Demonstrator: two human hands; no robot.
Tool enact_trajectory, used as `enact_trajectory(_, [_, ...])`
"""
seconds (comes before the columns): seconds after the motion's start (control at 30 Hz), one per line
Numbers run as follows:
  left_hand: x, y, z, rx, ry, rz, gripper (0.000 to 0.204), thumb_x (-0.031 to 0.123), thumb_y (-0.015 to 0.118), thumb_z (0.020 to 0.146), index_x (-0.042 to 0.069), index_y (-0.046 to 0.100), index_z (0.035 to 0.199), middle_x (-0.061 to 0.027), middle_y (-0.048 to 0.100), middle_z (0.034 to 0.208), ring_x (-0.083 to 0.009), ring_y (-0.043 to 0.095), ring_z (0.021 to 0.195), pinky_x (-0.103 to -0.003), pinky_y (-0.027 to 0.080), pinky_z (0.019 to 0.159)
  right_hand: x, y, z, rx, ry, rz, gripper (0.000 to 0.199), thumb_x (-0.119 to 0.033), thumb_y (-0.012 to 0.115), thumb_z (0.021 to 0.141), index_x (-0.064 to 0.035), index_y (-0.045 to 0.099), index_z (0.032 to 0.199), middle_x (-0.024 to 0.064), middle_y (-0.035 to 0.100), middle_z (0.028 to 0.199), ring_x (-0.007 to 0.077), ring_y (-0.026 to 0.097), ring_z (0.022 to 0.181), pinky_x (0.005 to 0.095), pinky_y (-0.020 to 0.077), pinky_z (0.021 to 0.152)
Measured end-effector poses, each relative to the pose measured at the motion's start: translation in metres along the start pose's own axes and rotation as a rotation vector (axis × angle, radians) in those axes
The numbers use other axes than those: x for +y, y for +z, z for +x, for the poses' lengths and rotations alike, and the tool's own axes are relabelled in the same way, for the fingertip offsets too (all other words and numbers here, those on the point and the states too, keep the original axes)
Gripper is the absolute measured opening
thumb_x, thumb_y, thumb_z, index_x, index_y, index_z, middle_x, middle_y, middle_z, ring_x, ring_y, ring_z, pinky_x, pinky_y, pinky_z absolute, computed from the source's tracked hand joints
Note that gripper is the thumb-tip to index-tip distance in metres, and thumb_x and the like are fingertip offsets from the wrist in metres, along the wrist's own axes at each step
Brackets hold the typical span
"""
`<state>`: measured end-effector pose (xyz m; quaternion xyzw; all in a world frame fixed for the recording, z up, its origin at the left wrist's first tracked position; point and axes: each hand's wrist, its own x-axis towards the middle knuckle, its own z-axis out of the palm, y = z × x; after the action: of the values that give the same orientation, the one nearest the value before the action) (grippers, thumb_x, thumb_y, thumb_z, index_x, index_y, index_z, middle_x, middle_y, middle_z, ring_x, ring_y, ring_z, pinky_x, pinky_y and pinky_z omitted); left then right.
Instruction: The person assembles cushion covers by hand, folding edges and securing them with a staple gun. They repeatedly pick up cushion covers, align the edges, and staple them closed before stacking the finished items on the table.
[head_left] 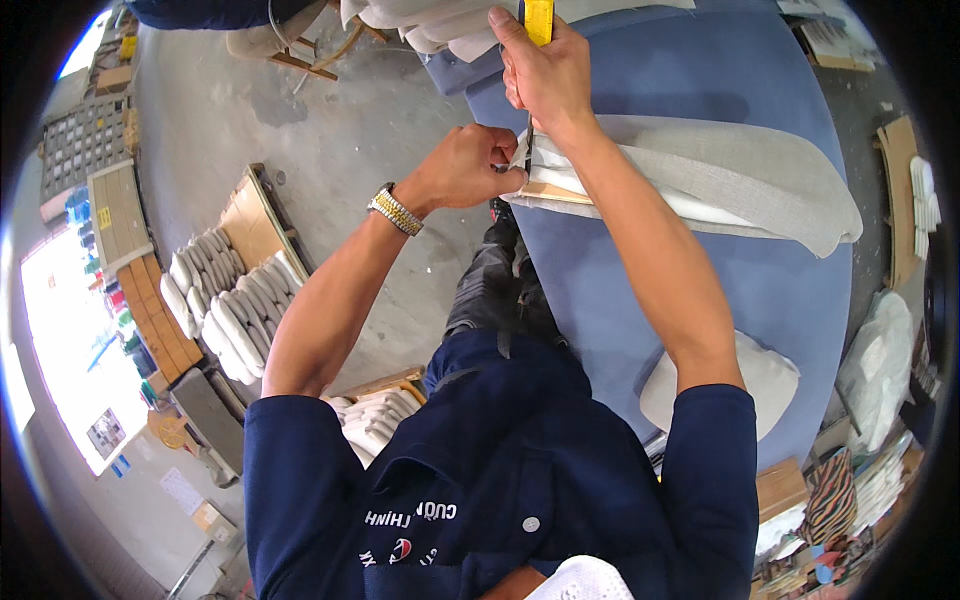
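Observation:
A cushion-like upholstered piece in light grey fabric lies on the blue table, with white padding and a strip of bare wood showing at its left end. My right hand is closed around a yellow utility knife, its thin dark blade pointing down at that end. Beside the blade, my left hand pinches the loose edge of the grey fabric. The blade's tip is partly hidden by my left fingers.
The blue table curves around my right side and carries a rounded grey cushion near my right elbow. Pale fabric pieces lie at the far end. Rows of cushions stand on the floor at left, and a wooden chair stands far left.

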<state>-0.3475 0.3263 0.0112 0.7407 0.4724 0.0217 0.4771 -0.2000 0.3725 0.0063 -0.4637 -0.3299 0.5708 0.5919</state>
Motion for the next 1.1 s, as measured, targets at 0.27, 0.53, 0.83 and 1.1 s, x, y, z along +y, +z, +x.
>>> enact_trajectory(0.27, [-0.010,0.004,0.001,0.034,-0.013,-0.040,0.037,0.027,0.071,0.074,-0.003,0.049,0.069,-0.0132,0.050,0.058,-0.0260,0.049,0.055,-0.043,0.044,0.059,0.020,0.014,0.011,0.067,-0.136,-0.371,0.032,-0.032,0.075,0.092,-0.0039,0.060,0.085,0.0059,0.059,0.064,0.0167,0.052,0.051,0.0341,0.0405,0.047])
enact_trajectory(0.53, [-0.012,0.002,-0.001,0.031,-0.048,-0.011,0.034,0.027,0.070,0.073,-0.003,0.054,0.068,-0.0161,0.056,0.059,-0.0320,0.055,0.056,-0.044,0.046,0.061,0.009,0.029,0.002,0.053,-0.217,-0.569,0.035,-0.036,0.073,0.092,-0.0017,0.070,0.099,0.0112,0.070,0.078,0.0260,0.064,0.068,0.0394,0.0502,0.065])
enact_trajectory(0.83, [-0.010,0.029,-0.007,0.093,0.170,0.042,0.029,0.024,0.074,0.077,0.000,0.064,0.089,-0.0192,0.070,0.083,-0.0384,0.069,0.077,-0.046,0.054,0.073,0.002,-0.016,-0.014,0.017,0.220,0.087,0.039,-0.032,0.076,0.094,-0.0110,0.047,0.078,-0.0020,0.047,0.057,0.0082,0.043,0.041,0.0258,0.0313,0.035])
enact_trajectory(1.1, [-0.038,0.171,-0.083,0.253,0.285,0.311,0.044,0.014,0.074,0.079,0.012,0.070,0.122,-0.0128,0.033,0.164,-0.0489,0.052,0.129,-0.052,0.045,0.109,-0.089,-0.235,-0.202,0.489,-0.076,0.430,0.020,-0.032,0.064,0.101,-0.0193,0.055,0.089,-0.0045,0.043,0.065,0.0066,0.032,0.046,0.0231,0.0268,0.039])
